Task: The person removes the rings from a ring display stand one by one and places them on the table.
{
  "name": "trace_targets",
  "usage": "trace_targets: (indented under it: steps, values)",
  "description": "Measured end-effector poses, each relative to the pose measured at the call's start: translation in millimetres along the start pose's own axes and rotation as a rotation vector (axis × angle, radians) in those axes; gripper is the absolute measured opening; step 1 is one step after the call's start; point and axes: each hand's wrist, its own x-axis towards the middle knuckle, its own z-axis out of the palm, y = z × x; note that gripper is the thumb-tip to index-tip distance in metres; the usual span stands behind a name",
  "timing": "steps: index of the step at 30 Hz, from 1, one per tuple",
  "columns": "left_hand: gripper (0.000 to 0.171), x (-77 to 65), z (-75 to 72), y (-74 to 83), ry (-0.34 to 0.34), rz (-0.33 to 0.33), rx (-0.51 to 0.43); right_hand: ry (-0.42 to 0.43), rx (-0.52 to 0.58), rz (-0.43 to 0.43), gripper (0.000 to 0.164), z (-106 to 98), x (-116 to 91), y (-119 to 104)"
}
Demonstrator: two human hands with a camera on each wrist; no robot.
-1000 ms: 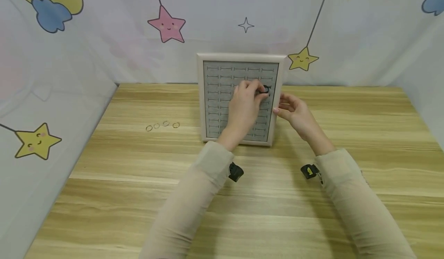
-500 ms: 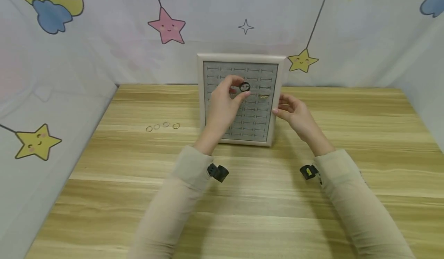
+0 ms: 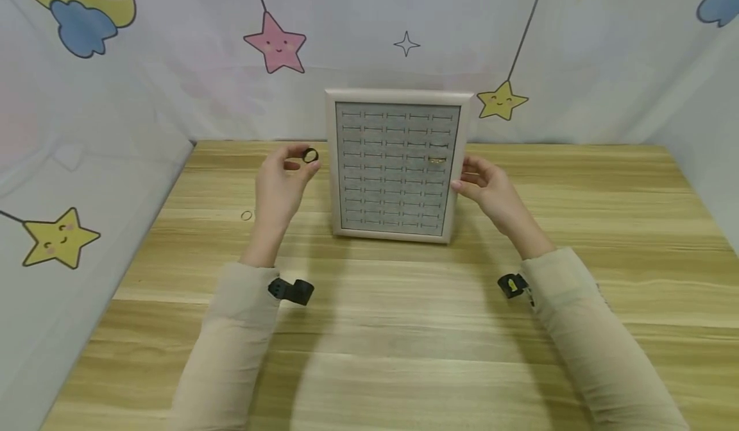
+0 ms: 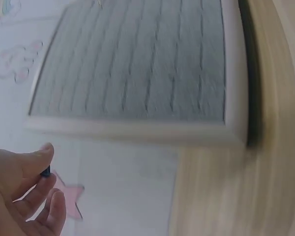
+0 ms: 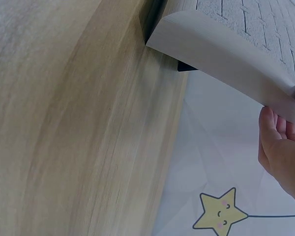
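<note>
Between thumb and fingers, my left hand (image 3: 280, 187) pinches a black ring (image 3: 310, 155), left of the framed ring display board (image 3: 392, 174). In the left wrist view, the black ring (image 4: 45, 171) shows only as a dark bit at the fingertips. My right hand (image 3: 493, 190) holds the board's right edge, thumb on the front of the frame and fingers behind, as the right wrist view also shows at the frame (image 5: 226, 59). Two rings sit in the board's rightmost column: a thin dark ring (image 3: 439, 145) and, below it, a gold ring (image 3: 437, 160).
One thin ring (image 3: 246, 215) lies on the wooden table (image 3: 404, 328) left of my left hand, which covers the spot where other rings lay. Behind the board hangs a white curtain (image 3: 358, 40) printed with stars.
My left hand has drawn back from the board and moved left, carrying the black ring out past the frame. The gold ring on the board has come into sight. My right hand stays put.
</note>
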Motion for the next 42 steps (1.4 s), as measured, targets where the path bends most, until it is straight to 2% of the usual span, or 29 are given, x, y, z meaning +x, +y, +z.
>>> trace_targets:
  steps: [6,10,14,18,23,30,38,42]
  values:
    - [0.042,1.8,-30.1,-42.3,0.011,-0.097,0.081,0.002,-0.002,-0.011,0.055,1.8,0.8,0.4]
    - [0.041,2.2,-44.5,-71.9,0.013,-0.163,0.13,-0.001,-0.001,-0.005,0.055,1.7,0.9,0.6]
    - [0.041,1.6,-54.9,-97.9,0.033,-0.23,0.127,-0.001,0.0,-0.001,0.055,1.2,0.7,0.5]
    - [0.042,0.0,-62.7,-117.5,0.033,-0.303,0.118,0.004,0.001,-0.002,0.055,0.7,0.4,0.8]
    - [0.043,-3.0,-67.8,-133.6,0.003,-0.37,0.174,0.009,0.003,0.0,0.054,0.2,0.6,0.7]
    - [0.043,-5.0,-68.3,-149.7,-0.008,-0.369,0.216,0.001,0.013,0.004,0.055,-0.2,1.0,1.0]
    - [0.042,-3.2,-69.3,-154.4,-0.038,-0.347,0.255,0.004,0.012,0.006,0.055,-0.6,0.1,1.5]
    - [0.045,-1.7,-70.6,-154.5,-0.069,-0.365,0.255,0.005,0.011,0.012,0.055,-0.2,-0.4,0.5]
